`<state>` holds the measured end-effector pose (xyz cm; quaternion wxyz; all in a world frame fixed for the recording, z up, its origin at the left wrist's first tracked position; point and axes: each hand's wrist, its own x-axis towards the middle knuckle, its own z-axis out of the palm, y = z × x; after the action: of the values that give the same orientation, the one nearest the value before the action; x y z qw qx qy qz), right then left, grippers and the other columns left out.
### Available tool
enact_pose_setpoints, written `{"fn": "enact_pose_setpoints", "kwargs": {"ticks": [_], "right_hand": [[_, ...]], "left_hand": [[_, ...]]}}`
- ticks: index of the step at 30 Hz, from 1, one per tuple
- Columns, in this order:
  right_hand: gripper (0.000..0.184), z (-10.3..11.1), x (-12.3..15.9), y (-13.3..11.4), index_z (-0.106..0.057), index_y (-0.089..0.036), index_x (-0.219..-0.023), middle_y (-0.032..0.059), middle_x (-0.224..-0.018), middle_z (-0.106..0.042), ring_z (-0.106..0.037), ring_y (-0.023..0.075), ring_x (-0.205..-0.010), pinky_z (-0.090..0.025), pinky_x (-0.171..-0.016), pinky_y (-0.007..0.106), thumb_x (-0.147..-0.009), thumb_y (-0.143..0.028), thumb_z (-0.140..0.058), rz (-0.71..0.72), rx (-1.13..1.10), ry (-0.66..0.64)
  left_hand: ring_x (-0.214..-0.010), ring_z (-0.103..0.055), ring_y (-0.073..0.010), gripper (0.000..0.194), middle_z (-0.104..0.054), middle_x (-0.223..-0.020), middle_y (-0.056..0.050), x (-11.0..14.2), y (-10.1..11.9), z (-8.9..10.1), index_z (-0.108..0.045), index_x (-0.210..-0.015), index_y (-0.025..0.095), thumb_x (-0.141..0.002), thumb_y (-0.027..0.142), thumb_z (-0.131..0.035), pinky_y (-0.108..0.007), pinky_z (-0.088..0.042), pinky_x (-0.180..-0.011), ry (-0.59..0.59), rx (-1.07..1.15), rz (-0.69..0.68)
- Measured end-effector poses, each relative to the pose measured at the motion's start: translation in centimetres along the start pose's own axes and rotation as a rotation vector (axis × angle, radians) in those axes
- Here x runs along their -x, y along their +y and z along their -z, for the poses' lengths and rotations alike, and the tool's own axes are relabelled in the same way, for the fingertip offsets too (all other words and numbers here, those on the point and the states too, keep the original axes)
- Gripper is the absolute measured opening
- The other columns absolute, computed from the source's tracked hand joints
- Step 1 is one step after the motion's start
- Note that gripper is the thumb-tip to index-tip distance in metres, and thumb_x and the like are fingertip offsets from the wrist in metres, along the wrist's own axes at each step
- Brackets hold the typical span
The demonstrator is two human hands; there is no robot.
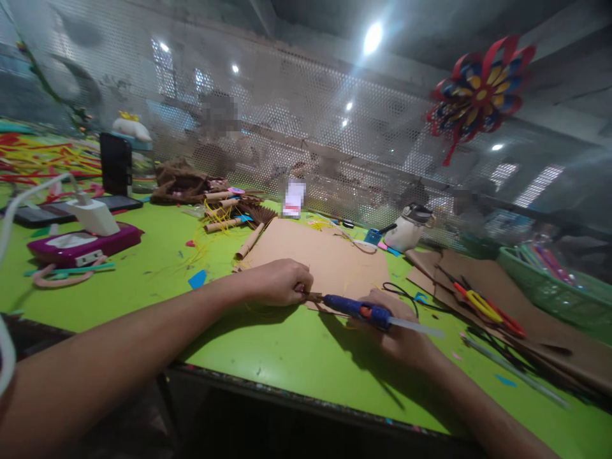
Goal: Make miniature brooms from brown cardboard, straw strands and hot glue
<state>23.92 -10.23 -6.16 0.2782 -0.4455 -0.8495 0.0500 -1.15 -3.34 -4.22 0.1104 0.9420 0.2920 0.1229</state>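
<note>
Left hand (289, 280) pinches small brown piece (314, 297); right hand (401, 328) wraps glue gun (354, 307), both by brown sheet's (320, 248) near edge. Piece likely light, crushable: pinch its end. Glue gun probably stiff: grip handle, avoid nozzle.

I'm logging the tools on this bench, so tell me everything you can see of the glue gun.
The glue gun has a glossy blue body, plastic by its look, with an orange patch on the side. A translucent glue stick juts from its rear. The right hand grips it roughly level, nose toward the left hand and the small brown piece there; whether the tip touches that piece is unclear. Its handle is hidden.
</note>
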Motion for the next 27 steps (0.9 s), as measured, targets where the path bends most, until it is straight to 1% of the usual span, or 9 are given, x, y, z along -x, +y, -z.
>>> {"fn": "enact_pose_setpoints", "kwargs": {"ticks": [7, 13, 19, 23, 27], "right_hand": [[0.017, 1.0, 0.6, 0.3, -0.059, -0.019, -0.076, 0.0039, -0.069, -0.060, -0.052, 0.0155, -0.060, -0.039, -0.054, 0.027, -0.081, -0.033, -0.052, -0.059, -0.089, -0.008], [0.016, 0.4, -0.2, -0.1, -0.059, -0.018, -0.074, 0.0038, -0.068, -0.060, -0.052, 0.0157, -0.061, -0.039, -0.054, 0.028, -0.079, -0.032, -0.055, -0.072, -0.090, -0.030], [0.018, 0.0, -0.5, 0.6, -0.059, -0.016, -0.079, 0.0064, -0.072, -0.062, -0.054, 0.0165, -0.061, -0.043, -0.052, 0.029, -0.078, -0.034, -0.056, -0.133, -0.194, -0.036], [0.020, 0.0, 0.0, 1.5, -0.061, -0.016, -0.080, 0.0078, -0.072, -0.064, -0.057, 0.0192, -0.062, -0.048, -0.054, 0.032, -0.079, -0.035, -0.056, -0.216, -0.286, -0.037], [0.024, 0.5, 0.2, 1.5, -0.064, -0.016, -0.080, 0.0057, -0.068, -0.065, -0.058, 0.0194, -0.060, -0.048, -0.052, 0.032, -0.079, -0.040, -0.058, -0.303, -0.299, -0.067]], "left_hand": [[-0.058, -0.047, -0.0105, 0.009, -0.058, -0.070, -0.002, 0.0, 0.0, 0.0, -0.057, -0.066, 0.016, -0.074, 0.018, -0.054, -0.023, -0.032, -0.055, 0.003, -0.009, -0.012], [-0.057, -0.046, -0.0105, 0.009, -0.058, -0.069, -0.002, -0.1, 0.1, 0.0, -0.057, -0.065, 0.016, -0.074, 0.017, -0.054, -0.024, -0.031, -0.054, 0.002, -0.010, -0.016], [-0.059, -0.046, -0.0113, 0.009, -0.058, -0.070, -0.002, -0.1, 0.1, 0.1, -0.057, -0.065, 0.017, -0.071, 0.013, -0.052, -0.024, -0.031, -0.055, -0.003, -0.013, -0.017], [-0.059, -0.046, -0.0111, 0.010, -0.057, -0.069, -0.002, 0.0, 0.2, 0.2, -0.057, -0.065, 0.017, -0.072, 0.013, -0.052, -0.024, -0.031, -0.055, -0.009, -0.011, -0.009], [-0.058, -0.045, -0.0109, 0.009, -0.056, -0.068, -0.001, 0.0, 0.2, 0.2, -0.057, -0.064, 0.017, -0.072, 0.014, -0.053, -0.024, -0.031, -0.054, 0.004, -0.007, -0.010]]}}
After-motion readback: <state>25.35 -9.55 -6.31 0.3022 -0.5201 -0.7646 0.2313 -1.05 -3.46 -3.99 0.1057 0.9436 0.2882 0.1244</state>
